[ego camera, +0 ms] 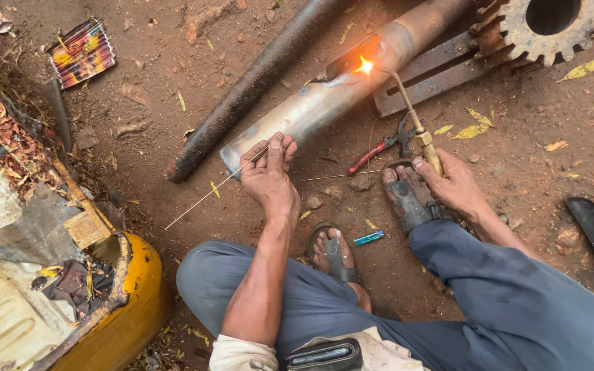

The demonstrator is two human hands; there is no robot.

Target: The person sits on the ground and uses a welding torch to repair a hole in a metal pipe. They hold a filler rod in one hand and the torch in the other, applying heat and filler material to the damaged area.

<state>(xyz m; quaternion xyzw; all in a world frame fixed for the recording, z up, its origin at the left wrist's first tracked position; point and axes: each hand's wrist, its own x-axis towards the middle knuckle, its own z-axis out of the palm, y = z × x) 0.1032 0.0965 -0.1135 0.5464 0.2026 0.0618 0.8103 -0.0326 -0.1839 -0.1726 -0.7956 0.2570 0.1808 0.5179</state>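
I squat on bare dirt over a grey metal pipe (311, 110) that lies slanted. My right hand (452, 182) grips the brass handle of a gas torch (417, 130). Its thin tube reaches up-left to a bright orange flame (364, 66) on the pipe beside a small dark patch piece (348, 58). My left hand (269, 175) pinches a thin filler rod (204, 199) that runs from lower left up toward the flame. My sandalled feet (407, 196) rest just below the pipe.
A dark rusty pipe (249, 82) lies parallel on the left. A rusty gear (551, 24) and flat bar (434, 75) sit top right. Red-handled pliers (379, 148) and a blue lighter (368, 238) lie on the ground. A yellow metal body (132, 295) stands lower left.
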